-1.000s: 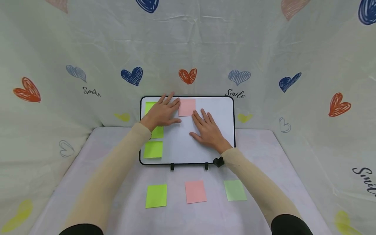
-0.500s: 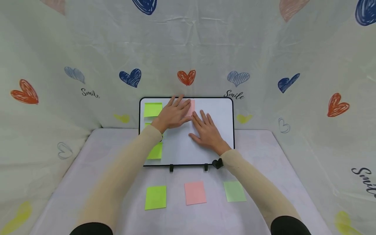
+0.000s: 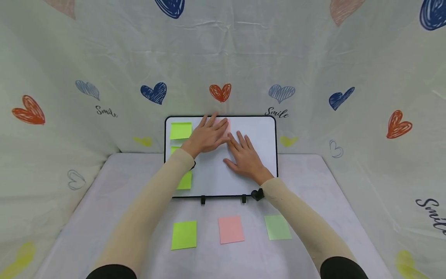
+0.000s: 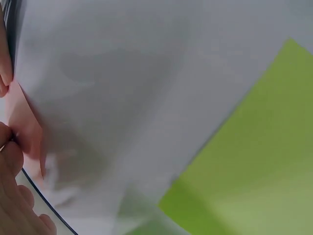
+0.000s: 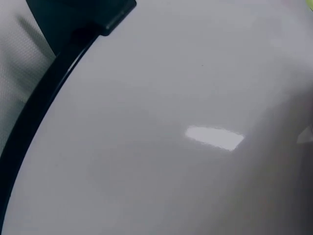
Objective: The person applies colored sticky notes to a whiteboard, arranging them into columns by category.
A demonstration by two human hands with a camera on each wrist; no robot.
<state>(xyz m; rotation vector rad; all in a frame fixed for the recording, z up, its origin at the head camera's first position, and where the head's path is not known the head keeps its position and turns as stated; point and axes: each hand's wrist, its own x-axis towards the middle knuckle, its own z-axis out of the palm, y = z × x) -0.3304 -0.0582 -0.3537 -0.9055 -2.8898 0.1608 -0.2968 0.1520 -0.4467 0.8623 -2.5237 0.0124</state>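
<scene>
Spread across a pink sticky note (image 3: 228, 127) at the top of the whiteboard (image 3: 258, 128), my left hand (image 3: 208, 135) has its fingers straight and covers most of the paper. The pink note's lower edge stands out from the board in the left wrist view, at the fingers. Just right of it, my right hand (image 3: 246, 157) lies flat on the board, its fingertips close to the left thumb. Down the board's left side run a lime sticky note (image 3: 180, 130), a second mostly behind the left wrist, and a third lime note (image 3: 186, 181) partly behind the sleeve.
On the white-covered table (image 3: 209, 259) lie a lime note (image 3: 184, 235), a pink note (image 3: 231, 230) and a pale green note (image 3: 277, 227) in a row. Black clips (image 3: 203, 200) hold the board's lower edge. A heart-printed curtain (image 3: 195, 50) hangs behind.
My left hand has slid right from the pink note's left edge to over most of it, uncovering the top lime note. The right hand has stayed in place.
</scene>
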